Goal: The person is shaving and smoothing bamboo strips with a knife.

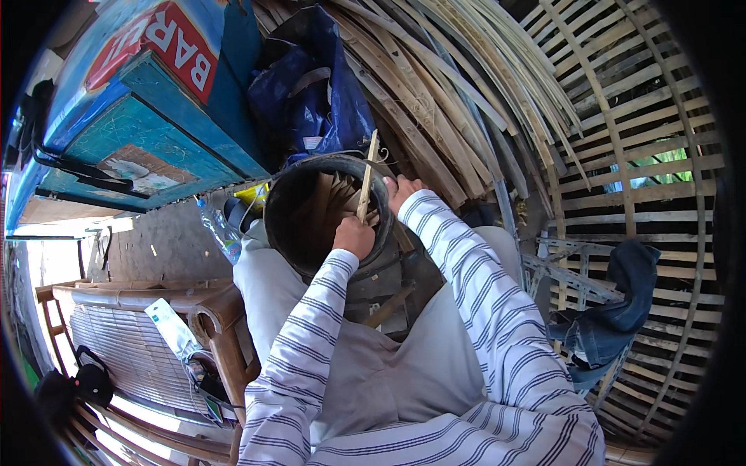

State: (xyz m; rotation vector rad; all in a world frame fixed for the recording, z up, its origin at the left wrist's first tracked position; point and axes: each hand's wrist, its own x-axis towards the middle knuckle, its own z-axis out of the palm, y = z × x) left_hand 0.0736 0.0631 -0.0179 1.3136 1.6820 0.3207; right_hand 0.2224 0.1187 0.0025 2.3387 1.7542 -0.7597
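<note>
Between my knees stands a dark round bucket (273, 225) with thin brown shavings (332, 203) inside. My left hand (354, 237) is closed around the lower end of a pale bamboo strip (369, 175), which rises steeply over the bucket's right side. A thin curl shows beside the strip. At the bucket's right rim is my right hand (402, 191), its fingers bent and closed. Whatever those fingers grip is hidden from this angle.
Long bamboo slats (435, 101) lie piled beyond the bucket, next to a blue plastic bag (318, 101). At left are a blue cabinet (186, 132), a plastic bottle (220, 231) and a bamboo bench (132, 295). Dark cloth (622, 303) hangs at right before a slatted wall (614, 140).
</note>
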